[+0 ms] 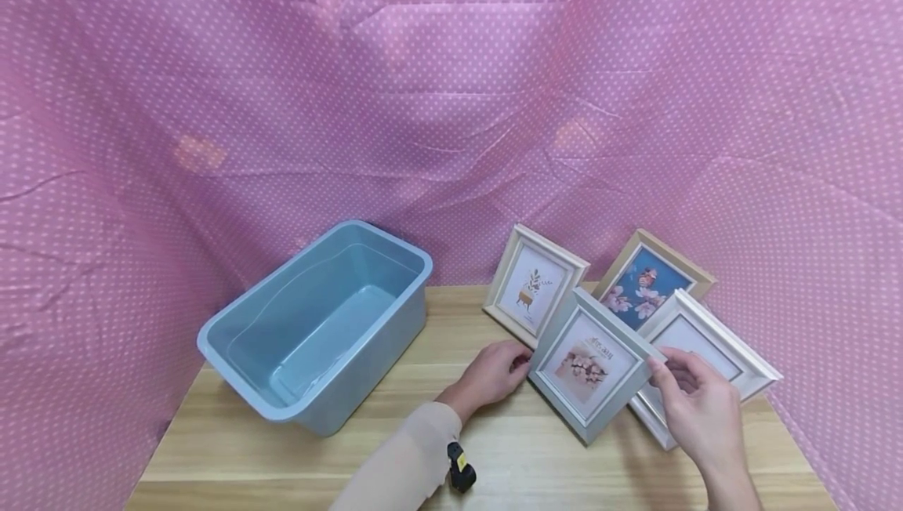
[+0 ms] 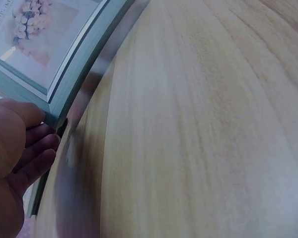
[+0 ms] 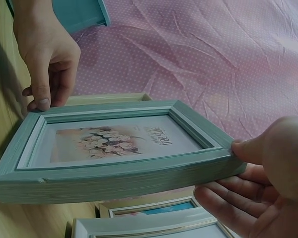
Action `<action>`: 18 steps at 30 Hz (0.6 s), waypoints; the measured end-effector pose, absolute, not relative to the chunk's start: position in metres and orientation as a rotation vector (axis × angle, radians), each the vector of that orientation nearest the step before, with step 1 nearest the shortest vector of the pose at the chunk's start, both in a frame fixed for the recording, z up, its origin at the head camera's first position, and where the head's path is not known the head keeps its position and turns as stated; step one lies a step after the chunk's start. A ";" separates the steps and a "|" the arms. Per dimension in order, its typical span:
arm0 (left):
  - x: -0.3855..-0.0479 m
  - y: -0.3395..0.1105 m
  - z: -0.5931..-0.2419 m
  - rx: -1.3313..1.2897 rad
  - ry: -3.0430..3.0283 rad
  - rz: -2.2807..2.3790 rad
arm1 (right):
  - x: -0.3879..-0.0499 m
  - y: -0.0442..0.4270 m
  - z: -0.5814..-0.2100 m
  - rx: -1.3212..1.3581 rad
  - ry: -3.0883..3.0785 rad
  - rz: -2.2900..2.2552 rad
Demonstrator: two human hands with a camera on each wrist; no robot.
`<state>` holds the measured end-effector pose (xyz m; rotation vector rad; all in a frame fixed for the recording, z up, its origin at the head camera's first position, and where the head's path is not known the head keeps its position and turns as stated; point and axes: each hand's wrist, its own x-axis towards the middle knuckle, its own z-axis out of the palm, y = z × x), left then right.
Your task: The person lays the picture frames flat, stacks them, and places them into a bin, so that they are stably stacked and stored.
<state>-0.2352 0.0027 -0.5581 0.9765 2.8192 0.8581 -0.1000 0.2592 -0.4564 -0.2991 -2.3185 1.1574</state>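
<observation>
Pinching grey-green frame (image 1: 584,370) at opposite corners: right hand (image 1: 705,413) on corner farthest from blue bin (image 1: 377,362), thumb over front, fingers beneath; left hand (image 1: 494,374) on corner nearest bin, fingertips partly hidden behind it. Frame tilted, right of bin. Probably light, stiff; smooth edges might slip, front may be breakable glass. Best gripped by corners or side rails. Farther from bin, silver-white frame (image 1: 691,335) and tan frame (image 1: 650,288) partly covered. Held frame's back unseen; lettering hard to read; whether its lowest corner meets table (image 1: 522,468), cannot tell.
</observation>
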 end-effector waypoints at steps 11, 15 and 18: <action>-0.234 -0.004 -0.554 0.953 2.761 0.948 | -0.097 0.256 -0.451 -0.281 -2.305 1.167; -0.233 -0.006 -0.555 0.956 2.747 0.957 | -0.096 0.255 -0.450 -0.292 -2.307 1.156; -0.232 -0.007 -0.555 0.966 2.745 0.967 | -0.096 0.255 -0.450 -0.291 -2.306 1.158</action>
